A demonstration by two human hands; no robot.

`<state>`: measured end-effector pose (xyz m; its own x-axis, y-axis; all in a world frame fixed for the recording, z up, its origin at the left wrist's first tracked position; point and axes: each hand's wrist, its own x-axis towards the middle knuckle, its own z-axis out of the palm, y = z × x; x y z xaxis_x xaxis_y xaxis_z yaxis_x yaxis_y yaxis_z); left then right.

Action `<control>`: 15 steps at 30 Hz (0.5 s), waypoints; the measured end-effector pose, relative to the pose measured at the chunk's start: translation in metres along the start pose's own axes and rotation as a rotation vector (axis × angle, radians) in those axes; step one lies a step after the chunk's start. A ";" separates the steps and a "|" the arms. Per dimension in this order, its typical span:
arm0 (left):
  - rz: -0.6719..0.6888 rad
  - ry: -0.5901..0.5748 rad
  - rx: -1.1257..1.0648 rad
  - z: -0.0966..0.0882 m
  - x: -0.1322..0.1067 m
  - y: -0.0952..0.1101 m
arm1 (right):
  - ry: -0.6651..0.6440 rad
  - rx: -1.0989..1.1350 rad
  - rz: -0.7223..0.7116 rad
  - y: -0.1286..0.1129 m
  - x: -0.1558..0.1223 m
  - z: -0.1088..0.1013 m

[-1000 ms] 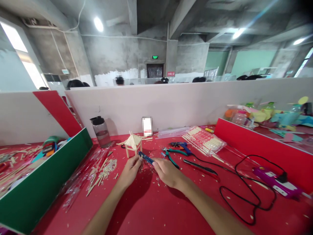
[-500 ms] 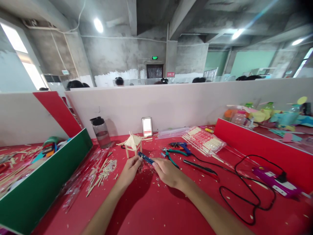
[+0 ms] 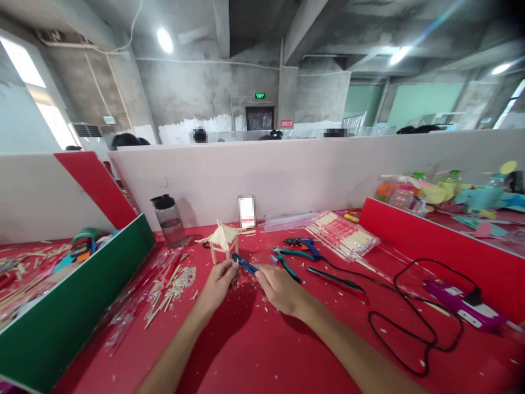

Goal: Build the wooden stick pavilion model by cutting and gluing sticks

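Note:
My right hand (image 3: 281,289) is closed around a slim blue utility knife (image 3: 246,265), whose far end points left toward my left hand. My left hand (image 3: 221,280) is closed in a pinch at that far end; what its fingertips grip is too small and covered to make out. Just beyond the left fingers stands a little pavilion model (image 3: 223,238) built of pale wooden sticks, with a peaked roof on thin posts. Small wood chips lie scattered on the red tabletop (image 3: 246,350) under both hands.
Right of my hands lie green-handled pliers (image 3: 287,262), a blue glue gun (image 3: 311,249), a black-and-red tool (image 3: 338,282), bundled sticks (image 3: 344,235) and a purple power strip (image 3: 463,306) with its cable. At left are stick scraps (image 3: 176,287), a water bottle (image 3: 170,221) and a green divider (image 3: 82,295).
Almost nothing differs. Both hands, the blue knife and the stick model keep their places; the view has shifted very slightly.

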<state>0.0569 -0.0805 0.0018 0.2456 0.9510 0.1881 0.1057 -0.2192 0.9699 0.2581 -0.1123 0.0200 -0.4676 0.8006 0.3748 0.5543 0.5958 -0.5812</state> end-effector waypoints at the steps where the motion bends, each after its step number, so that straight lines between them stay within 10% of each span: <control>1: 0.002 0.001 0.000 0.000 0.000 0.000 | -0.001 -0.011 0.009 0.000 0.000 0.000; 15: -0.016 0.039 0.003 0.000 -0.001 0.000 | 0.009 -0.076 0.053 0.001 0.000 0.010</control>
<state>0.0570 -0.0813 0.0020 0.2060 0.9622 0.1782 0.1123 -0.2042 0.9725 0.2519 -0.1126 0.0119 -0.4303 0.8315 0.3512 0.6291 0.5553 -0.5439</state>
